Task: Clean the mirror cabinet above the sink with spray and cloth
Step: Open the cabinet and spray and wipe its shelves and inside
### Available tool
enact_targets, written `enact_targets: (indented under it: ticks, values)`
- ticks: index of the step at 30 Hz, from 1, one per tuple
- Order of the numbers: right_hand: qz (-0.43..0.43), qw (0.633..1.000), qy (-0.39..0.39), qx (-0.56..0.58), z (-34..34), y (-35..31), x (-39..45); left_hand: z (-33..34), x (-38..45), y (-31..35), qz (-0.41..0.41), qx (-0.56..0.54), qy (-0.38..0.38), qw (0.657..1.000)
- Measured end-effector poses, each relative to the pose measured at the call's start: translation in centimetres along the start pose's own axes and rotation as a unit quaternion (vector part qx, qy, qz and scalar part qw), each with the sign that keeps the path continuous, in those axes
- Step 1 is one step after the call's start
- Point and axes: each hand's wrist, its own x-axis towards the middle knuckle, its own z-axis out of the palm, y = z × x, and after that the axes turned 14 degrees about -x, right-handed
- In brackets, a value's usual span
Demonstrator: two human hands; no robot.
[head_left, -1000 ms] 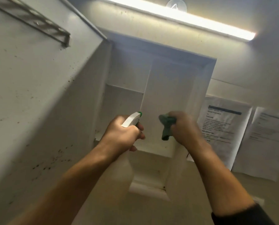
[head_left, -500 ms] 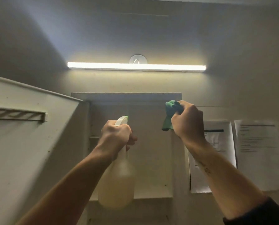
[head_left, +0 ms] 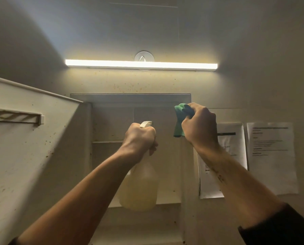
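The cabinet (head_left: pixel 112 121) hangs open in front of me, its speckled door (head_left: pixel 24 165) swung out to the left, with a shelf inside. My left hand (head_left: pixel 139 138) grips the neck of a pale translucent spray bottle (head_left: pixel 140 188) with a white trigger head, held up before the cabinet interior. My right hand (head_left: pixel 199 128) grips a bunched green cloth (head_left: pixel 180 119) near the cabinet's upper right corner; whether the cloth touches the cabinet is unclear.
A lit strip light (head_left: pixel 140 65) runs along the wall above the cabinet. Two printed paper sheets (head_left: pixel 271 156) hang on the wall to the right. A small slotted rail (head_left: pixel 15 115) sits on the open door's inner face.
My view has levelled from a steep upward tilt to facing the cabinet. Both hands have risen, the right with the cloth to the cabinet's top right corner.
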Motion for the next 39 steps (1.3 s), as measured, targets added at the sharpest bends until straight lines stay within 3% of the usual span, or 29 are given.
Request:
enact_targets:
  ticks: [6, 14, 19, 27, 29, 31, 39]
  values:
    - [-0.004, 1.0, 0.008, -0.006, 0.1, 0.7, -0.1, 1.4, -0.9, -0.5, -0.069, -0.002, -0.08, 0.994]
    - [-0.016, 0.998, 0.052, -0.015, 2.5, -0.3, -1.0, -2.4, -1.5, -1.9, -0.048, 0.019, 0.019, 0.999]
    - [-0.033, 0.988, -0.043, -0.145, 6.3, -2.0, -1.1, -4.7, -1.4, -1.9, -0.05, 0.01, 0.037, 0.998]
    - [0.034, 0.99, -0.078, -0.116, 11.9, -3.0, 0.5, -6.8, -1.7, -1.5, -0.024, 0.005, 0.014, 1.0]
    - [0.004, 0.991, -0.065, -0.12, 13.5, -3.4, -0.1, -6.9, -1.9, -1.3, -0.016, -0.005, 0.01, 1.0]
    - [-0.078, 0.991, -0.035, -0.105, 15.7, -3.5, -0.6, -6.9, -1.9, -1.2, -0.016, -0.011, 0.009, 1.0]
    - [-0.234, 0.962, -0.081, -0.116, 17.6, -0.6, -2.2, -6.4, -2.0, -2.0, -0.019, -0.001, -0.005, 1.0]
